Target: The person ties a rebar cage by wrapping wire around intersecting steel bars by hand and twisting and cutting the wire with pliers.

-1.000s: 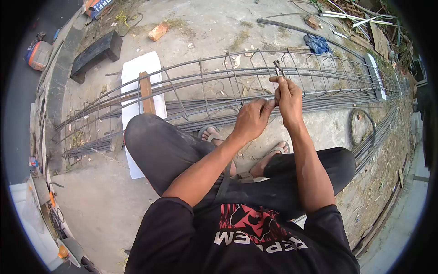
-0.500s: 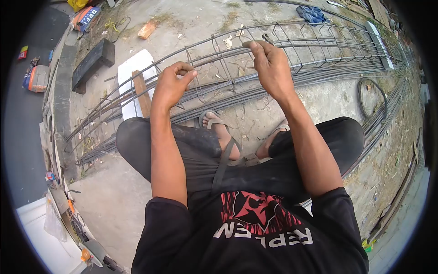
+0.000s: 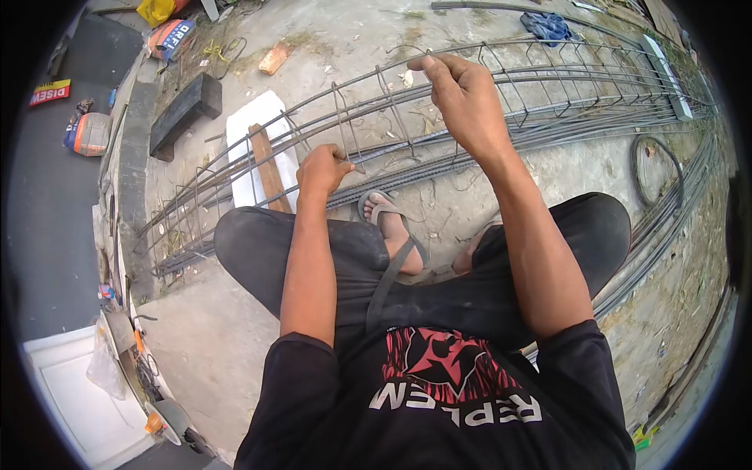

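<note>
A long cage of thin steel bars with bent stirrups (image 3: 403, 110) lies across the ground in front of my knees. My left hand (image 3: 323, 169) is low at the near side of the cage, fingers curled and thumb beside a stirrup's lower end; what it holds, if anything, is hidden. Higher up and to the right, my right hand (image 3: 468, 102) is closed above the cage's far bars, thumb and forefinger pinched. A thin curved wire (image 3: 409, 47) extends left from its fingertips. No pincer tool shows in this hand.
Under the cage's left part are a white board (image 3: 244, 176) and a wood strip (image 3: 268, 163). Behind it stand a black bench-like block (image 3: 185, 113) and a brick piece (image 3: 274, 59). A wire coil (image 3: 638, 176) lies right, a blue cloth (image 3: 546, 27) at the back.
My hands have moved apart; the left went left to the cage's near side, the right up and slightly left. The pincer tool seen earlier at my right hand is out of sight.
</note>
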Tool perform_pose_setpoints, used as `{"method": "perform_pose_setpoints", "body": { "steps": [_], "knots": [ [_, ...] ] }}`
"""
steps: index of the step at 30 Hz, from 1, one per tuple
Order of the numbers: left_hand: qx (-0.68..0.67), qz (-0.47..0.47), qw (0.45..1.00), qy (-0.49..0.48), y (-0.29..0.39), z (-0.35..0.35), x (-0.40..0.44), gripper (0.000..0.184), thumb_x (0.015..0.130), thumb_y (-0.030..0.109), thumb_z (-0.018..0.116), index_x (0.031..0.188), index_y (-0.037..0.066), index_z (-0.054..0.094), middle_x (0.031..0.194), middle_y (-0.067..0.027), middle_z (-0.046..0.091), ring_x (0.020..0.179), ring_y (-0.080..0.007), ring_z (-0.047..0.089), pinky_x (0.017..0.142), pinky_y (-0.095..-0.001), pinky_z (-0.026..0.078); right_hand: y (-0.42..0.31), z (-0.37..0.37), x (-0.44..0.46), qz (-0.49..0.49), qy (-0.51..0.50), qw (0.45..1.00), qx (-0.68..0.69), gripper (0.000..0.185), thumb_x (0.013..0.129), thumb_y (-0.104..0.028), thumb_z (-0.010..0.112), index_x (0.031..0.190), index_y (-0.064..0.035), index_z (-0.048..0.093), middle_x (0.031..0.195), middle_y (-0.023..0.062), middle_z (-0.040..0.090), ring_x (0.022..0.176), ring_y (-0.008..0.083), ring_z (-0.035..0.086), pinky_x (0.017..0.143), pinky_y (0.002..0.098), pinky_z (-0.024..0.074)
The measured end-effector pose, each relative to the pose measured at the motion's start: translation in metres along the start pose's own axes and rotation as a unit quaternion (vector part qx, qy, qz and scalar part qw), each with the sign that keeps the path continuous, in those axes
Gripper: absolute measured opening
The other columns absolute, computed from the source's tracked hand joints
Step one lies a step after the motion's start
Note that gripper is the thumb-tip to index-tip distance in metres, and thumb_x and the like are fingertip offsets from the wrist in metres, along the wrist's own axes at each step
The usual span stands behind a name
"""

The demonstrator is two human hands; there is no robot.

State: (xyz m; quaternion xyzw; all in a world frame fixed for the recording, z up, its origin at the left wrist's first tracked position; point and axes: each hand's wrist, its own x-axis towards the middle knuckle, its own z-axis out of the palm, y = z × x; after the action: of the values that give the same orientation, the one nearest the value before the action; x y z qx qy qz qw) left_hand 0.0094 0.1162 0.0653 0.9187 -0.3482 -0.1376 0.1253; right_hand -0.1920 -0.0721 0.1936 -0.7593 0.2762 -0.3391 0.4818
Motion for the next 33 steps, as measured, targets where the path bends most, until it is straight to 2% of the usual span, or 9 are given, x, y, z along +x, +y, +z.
{"method": "perform_pose_setpoints", "body": {
  "steps": [6, 9, 13, 19, 23, 25, 29, 31, 33],
  "knots": [
    [-0.028, -0.159, 0.980, 0.116, -0.018, -0.063, 0.015, 0.047, 0.084, 0.045, 0.082, 0.094, -0.001, 0.079, 0.092, -0.0189, 0.078, 0.090, -0.0345, 0.076, 0.085, -0.0455, 0.056, 0.010, -0.002, 0.001, 0.027, 0.021, 0.998, 0.055, 0.039, 0.103, -0.028, 0.059, 0.117, 0.0045, 0.075, 0.079, 0.0156, 0.072, 0.074, 0.0181, 0.063, 0.075, 0.0358, 0.0521],
    [0.026, -0.216, 0.976, 0.000, -0.023, -0.043, 0.031, 0.048, 0.086, 0.042, 0.081, 0.108, -0.001, 0.078, 0.111, -0.0242, 0.076, 0.109, -0.0375, 0.073, 0.094, -0.0479, 0.057, 0.003, -0.002, -0.002, 0.052, -0.015, 0.998, 0.040, 0.040, 0.103, -0.028, 0.060, 0.117, 0.0063, 0.074, 0.083, 0.0153, 0.074, 0.078, 0.0175, 0.064, 0.078, 0.0360, 0.0523],
    [0.075, -0.202, 0.973, 0.083, -0.055, 0.002, 0.044, 0.049, 0.086, 0.046, 0.079, 0.101, -0.001, 0.078, 0.109, -0.0219, 0.077, 0.106, -0.0373, 0.075, 0.091, -0.0470, 0.058, 0.012, -0.001, -0.001, 0.015, 0.003, 0.999, 0.039, 0.039, 0.102, -0.029, 0.061, 0.118, 0.0041, 0.076, 0.086, 0.0159, 0.075, 0.081, 0.0177, 0.065, 0.080, 0.0355, 0.0525],
    [-0.012, -0.306, 0.950, 0.061, -0.102, -0.023, 0.039, 0.029, 0.081, 0.023, 0.080, 0.101, 0.002, 0.080, 0.112, -0.0212, 0.077, 0.110, -0.0375, 0.073, 0.094, -0.0469, 0.059, 0.004, -0.010, 0.006, 0.029, 0.017, 0.997, 0.065, 0.042, 0.101, -0.030, 0.061, 0.118, 0.0057, 0.075, 0.095, 0.0208, 0.078, 0.089, 0.0203, 0.071, 0.086, 0.0357, 0.0538],
    [0.033, -0.283, 0.953, 0.105, -0.095, -0.029, 0.028, 0.030, 0.082, 0.026, 0.081, 0.102, 0.004, 0.079, 0.114, -0.0213, 0.076, 0.108, -0.0393, 0.073, 0.093, -0.0486, 0.059, 0.004, -0.002, 0.005, 0.031, 0.014, 0.996, 0.084, 0.044, 0.100, -0.030, 0.064, 0.118, 0.0081, 0.074, 0.098, 0.0223, 0.077, 0.093, 0.0236, 0.072, 0.089, 0.0365, 0.0538],
    [0.023, -0.302, 0.925, 0.228, -0.087, -0.033, 0.026, 0.028, 0.084, 0.028, 0.080, 0.098, 0.004, 0.078, 0.114, -0.0206, 0.075, 0.105, -0.0411, 0.073, 0.091, -0.0503, 0.058, 0.006, -0.002, 0.004, 0.033, 0.006, 0.997, 0.071, 0.045, 0.100, -0.032, 0.065, 0.118, 0.0092, 0.074, 0.099, 0.0217, 0.078, 0.093, 0.0244, 0.072, 0.090, 0.0369, 0.0539],
    [-0.065, -0.101, 0.971, 0.208, -0.044, -0.028, 0.021, 0.042, 0.085, 0.042, 0.080, 0.095, 0.002, 0.079, 0.091, -0.0198, 0.077, 0.091, -0.0392, 0.074, 0.083, -0.0466, 0.055, 0.011, -0.004, 0.006, 0.028, 0.029, 0.997, 0.068, 0.047, 0.100, -0.034, 0.066, 0.118, 0.0090, 0.073, 0.097, 0.0194, 0.077, 0.088, 0.0217, 0.071, 0.085, 0.0361, 0.0543],
    [-0.107, -0.056, 0.984, 0.131, -0.027, -0.002, 0.027, 0.045, 0.086, 0.045, 0.080, 0.088, 0.000, 0.078, 0.085, -0.0202, 0.076, 0.085, -0.0367, 0.074, 0.080, -0.0450, 0.055, 0.011, -0.004, 0.004, 0.034, 0.022, 0.996, 0.085, 0.038, 0.103, -0.032, 0.066, 0.116, 0.0013, 0.077, 0.066, -0.0074, 0.045, 0.062, 0.0041, 0.037, 0.055, 0.0248, 0.0304],
    [-0.126, -0.044, 0.985, 0.110, -0.012, 0.015, 0.032, 0.046, 0.086, 0.046, 0.079, 0.085, 0.000, 0.077, 0.082, -0.0204, 0.075, 0.083, -0.0350, 0.074, 0.078, -0.0442, 0.054, 0.014, 0.001, 0.002, 0.038, 0.018, 0.996, 0.081, 0.038, 0.102, -0.032, 0.066, 0.116, 0.0012, 0.077, 0.066, -0.0074, 0.045, 0.062, 0.0040, 0.036, 0.055, 0.0248, 0.0301]
  ]
}}
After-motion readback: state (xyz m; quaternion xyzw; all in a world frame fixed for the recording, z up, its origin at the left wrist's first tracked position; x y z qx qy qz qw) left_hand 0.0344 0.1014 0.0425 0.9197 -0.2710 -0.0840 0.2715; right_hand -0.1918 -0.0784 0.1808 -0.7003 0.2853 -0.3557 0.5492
